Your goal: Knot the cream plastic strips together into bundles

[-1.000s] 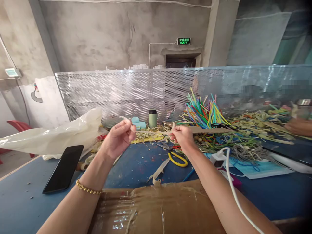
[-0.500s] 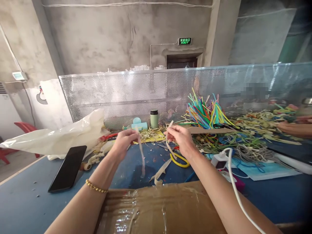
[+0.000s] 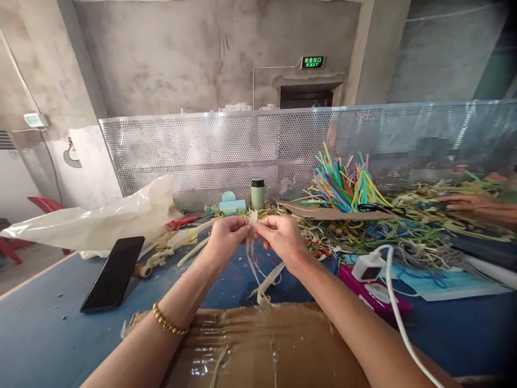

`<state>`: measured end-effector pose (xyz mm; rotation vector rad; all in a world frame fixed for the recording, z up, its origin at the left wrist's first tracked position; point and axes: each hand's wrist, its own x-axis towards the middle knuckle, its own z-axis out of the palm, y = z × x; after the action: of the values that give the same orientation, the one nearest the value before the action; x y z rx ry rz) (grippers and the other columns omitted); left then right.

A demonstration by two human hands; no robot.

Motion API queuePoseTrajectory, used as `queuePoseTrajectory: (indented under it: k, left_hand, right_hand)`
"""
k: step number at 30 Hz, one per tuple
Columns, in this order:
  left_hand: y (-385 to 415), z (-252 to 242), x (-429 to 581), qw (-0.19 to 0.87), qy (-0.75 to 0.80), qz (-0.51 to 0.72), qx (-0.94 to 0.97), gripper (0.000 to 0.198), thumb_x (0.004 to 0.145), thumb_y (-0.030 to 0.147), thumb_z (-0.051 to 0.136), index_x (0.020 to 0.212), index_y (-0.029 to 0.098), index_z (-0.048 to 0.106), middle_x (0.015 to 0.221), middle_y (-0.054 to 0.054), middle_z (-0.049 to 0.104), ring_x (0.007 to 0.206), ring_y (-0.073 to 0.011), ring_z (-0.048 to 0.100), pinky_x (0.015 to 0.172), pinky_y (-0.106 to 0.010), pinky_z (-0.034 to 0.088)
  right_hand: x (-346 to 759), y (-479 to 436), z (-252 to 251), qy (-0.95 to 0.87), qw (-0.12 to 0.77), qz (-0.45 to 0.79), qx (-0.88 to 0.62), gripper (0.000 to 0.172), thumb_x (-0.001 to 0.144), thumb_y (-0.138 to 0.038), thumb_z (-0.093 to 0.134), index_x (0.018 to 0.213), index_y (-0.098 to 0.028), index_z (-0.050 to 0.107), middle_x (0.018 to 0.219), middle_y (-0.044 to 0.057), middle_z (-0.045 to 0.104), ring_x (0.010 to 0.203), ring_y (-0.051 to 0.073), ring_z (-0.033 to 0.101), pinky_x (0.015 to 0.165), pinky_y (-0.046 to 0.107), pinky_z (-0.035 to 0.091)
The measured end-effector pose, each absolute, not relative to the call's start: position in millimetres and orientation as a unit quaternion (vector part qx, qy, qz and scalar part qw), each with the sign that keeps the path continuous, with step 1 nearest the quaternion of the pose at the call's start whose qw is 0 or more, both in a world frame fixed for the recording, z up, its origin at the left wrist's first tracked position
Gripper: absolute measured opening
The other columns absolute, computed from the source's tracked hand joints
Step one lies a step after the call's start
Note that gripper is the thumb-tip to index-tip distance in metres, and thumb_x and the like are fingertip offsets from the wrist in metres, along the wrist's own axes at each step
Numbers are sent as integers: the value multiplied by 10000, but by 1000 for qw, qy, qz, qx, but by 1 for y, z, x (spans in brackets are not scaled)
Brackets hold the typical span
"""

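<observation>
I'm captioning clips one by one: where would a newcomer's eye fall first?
Probably on the multicoloured bundle of strands, right of centre before the perforated metal screen. Next, the left hand and right hand, pinching pale strips mid-picture. Above, a green exit sign glows on the wall.

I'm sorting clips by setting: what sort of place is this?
Probably a small craft workshop: a blue worktable bearing a bundle of colourful strands, a perforated metal screen along its far side, and a lit exit sign beyond.
</observation>
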<state>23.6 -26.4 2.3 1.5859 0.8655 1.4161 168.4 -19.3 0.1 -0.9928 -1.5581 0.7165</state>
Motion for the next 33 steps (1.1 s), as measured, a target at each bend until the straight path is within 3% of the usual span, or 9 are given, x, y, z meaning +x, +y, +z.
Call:
queuePoseTrajectory:
  k: [5, 10, 13, 16, 17, 19, 22, 28, 33]
  left_hand:
    - [-27, 1, 26, 396, 346, 556, 644, 52, 712, 185, 668, 718, 134, 670, 657, -33, 687, 616, -131, 593, 602, -253, 441]
    - [-25, 0, 25, 400, 352, 557, 636, 92, 673, 174, 701, 752, 137, 672, 654, -31, 690, 639, -145, 626, 626, -262, 465]
    - [-18, 3, 11, 392, 362, 565, 630, 98, 666, 184, 704, 744, 129, 682, 628, -26, 673, 587, -126, 600, 590, -246, 448]
    - [-5, 6, -14, 366, 400, 563, 623, 151, 622, 153, 718, 768, 133, 683, 575, -6, 640, 528, -122, 584, 536, -233, 425]
    - [0, 5, -23, 360, 424, 544, 628, 192, 597, 133, 718, 787, 139, 687, 541, 6, 622, 487, -124, 567, 495, -230, 402]
    - [9, 1, -38, 360, 459, 462, 668, 160, 566, 103, 694, 720, 146, 688, 511, -3, 623, 442, -126, 544, 449, -222, 371]
    - [18, -13, -48, 350, 501, 327, 721, 207, 569, 93, 603, 719, 171, 723, 511, -9, 650, 399, -129, 524, 408, -216, 325]
    - [19, -26, -42, 299, 494, 233, 782, 166, 508, 81, 598, 506, 230, 670, 376, 36, 546, 382, -123, 468, 409, -209, 287]
    - [4, -12, -27, 190, 475, 344, 788, 114, 573, 198, 729, 684, 217, 747, 701, -55, 725, 681, -196, 605, 566, -245, 401]
  right_hand:
    - [167, -18, -1, -646, 550, 323, -420, 239, 774, -347, 647, 650, -143, 648, 606, 47, 656, 420, 85, 479, 411, 223, 359]
    - [172, -18, 0, -714, 522, 216, -413, 290, 839, -356, 600, 663, -141, 686, 600, 40, 665, 459, 98, 488, 450, 231, 352]
    - [187, -14, -1, -778, 436, 124, -435, 302, 856, -260, 570, 597, -159, 689, 526, 14, 622, 448, 102, 482, 455, 235, 318]
    - [205, -7, -7, -853, 270, 114, -431, 222, 698, -40, 618, 644, -207, 754, 574, -13, 654, 495, 108, 529, 484, 224, 337]
    - [210, -5, -9, -871, 215, 122, -425, 298, 632, 19, 630, 689, -233, 780, 615, -18, 673, 532, 112, 552, 504, 218, 353]
    - [215, -1, -15, -892, 142, 123, -412, 390, 569, 60, 656, 715, -273, 798, 662, -18, 684, 578, 120, 567, 520, 214, 365]
    - [212, 0, -20, -900, 101, 122, -407, 272, 580, 6, 712, 619, -257, 773, 652, -5, 665, 610, 132, 566, 523, 219, 364]
    - [205, -2, -12, -852, 252, 194, -415, 153, 708, -60, 604, 640, -166, 692, 560, -21, 599, 525, 105, 522, 501, 218, 355]
    - [201, -3, -5, -775, 405, 249, -416, 157, 805, -232, 609, 670, -151, 621, 498, -26, 554, 432, 90, 485, 437, 211, 350]
